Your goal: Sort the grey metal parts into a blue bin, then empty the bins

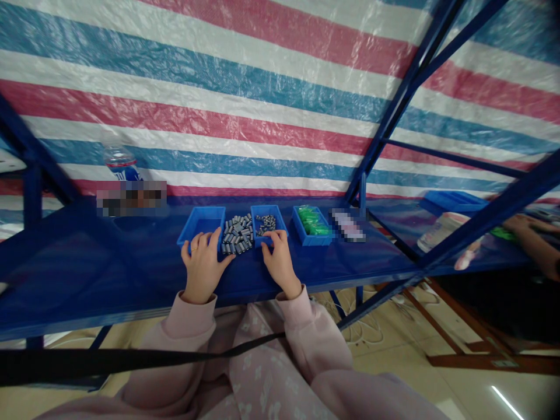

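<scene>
My left hand (202,262) rests at the front edge of an empty blue tray (204,210), fingers spread, its thumb beside a pile of small grey metal cylinders (237,233). Those cylinders lie loose on the blue table between two trays. At the front rim of the second blue tray (265,209), which holds smaller metal pieces (266,224), is my right hand (279,260). Its thumb and index finger are bent toward each other; whether anything is between them is too small to tell. Right of it stands a blue tray (317,240) of green pieces in clear plastic (311,220).
A plastic bottle (124,166) stands at the back left. A blurred phone-like object (349,224) lies right of the trays. Blue frame bars (396,105) rise beyond it. Farther right are another blue tray (457,201) and another person's hands (525,226).
</scene>
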The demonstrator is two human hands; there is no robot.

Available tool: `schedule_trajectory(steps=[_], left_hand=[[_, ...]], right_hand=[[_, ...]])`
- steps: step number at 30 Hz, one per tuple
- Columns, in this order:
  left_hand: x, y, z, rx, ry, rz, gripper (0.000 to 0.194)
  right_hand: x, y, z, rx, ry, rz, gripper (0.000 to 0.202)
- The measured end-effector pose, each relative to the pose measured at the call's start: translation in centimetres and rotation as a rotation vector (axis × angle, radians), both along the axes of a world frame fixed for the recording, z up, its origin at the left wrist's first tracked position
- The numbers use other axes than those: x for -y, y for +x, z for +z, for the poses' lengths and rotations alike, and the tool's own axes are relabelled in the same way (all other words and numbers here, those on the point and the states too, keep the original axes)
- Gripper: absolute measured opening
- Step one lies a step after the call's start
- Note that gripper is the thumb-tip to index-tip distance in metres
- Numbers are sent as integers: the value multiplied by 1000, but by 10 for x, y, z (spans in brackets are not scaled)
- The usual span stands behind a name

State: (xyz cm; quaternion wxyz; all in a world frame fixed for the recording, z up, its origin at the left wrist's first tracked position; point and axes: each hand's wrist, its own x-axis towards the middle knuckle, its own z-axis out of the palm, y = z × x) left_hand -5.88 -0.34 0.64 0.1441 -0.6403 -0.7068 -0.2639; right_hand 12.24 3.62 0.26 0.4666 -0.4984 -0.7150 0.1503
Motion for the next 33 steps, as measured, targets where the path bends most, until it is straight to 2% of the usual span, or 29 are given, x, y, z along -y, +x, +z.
schedule_trajectory(steps=[5, 8, 10, 13, 16, 18, 21, 26, 29, 33], left_hand=[[-1, -1, -2, 29, 24, -8, 58], [-2, 4, -1, 75, 81, -30, 60], [-2, 14, 1, 92, 124, -99, 58], [-4, 37, 2, 100, 133, -274, 52], [-9, 64, 0, 88, 61, -416, 54], [-13, 77, -2, 96, 8, -459, 57], [-16, 86, -5, 157, -29, -468, 54], [-14, 91, -3, 285, -69, -417, 43], [-12, 97, -1, 333, -103, -360, 41], [-13, 101, -1, 404, -97, -362, 40]], right_hand=[[5, 2, 8, 62, -52, -76, 23], [8, 3, 10, 14, -55, -129, 28], [9, 6, 9, -57, -34, -224, 34], [8, 14, 5, -151, 5, -352, 44], [4, 20, -4, -193, -15, -353, 56], [1, 22, -12, -188, -57, -335, 62], [-1, 21, -18, -134, -109, -326, 60], [3, 21, -12, -66, -114, -288, 45], [6, 22, -8, -90, -113, -249, 40], [10, 24, -5, -209, -95, -206, 37]])
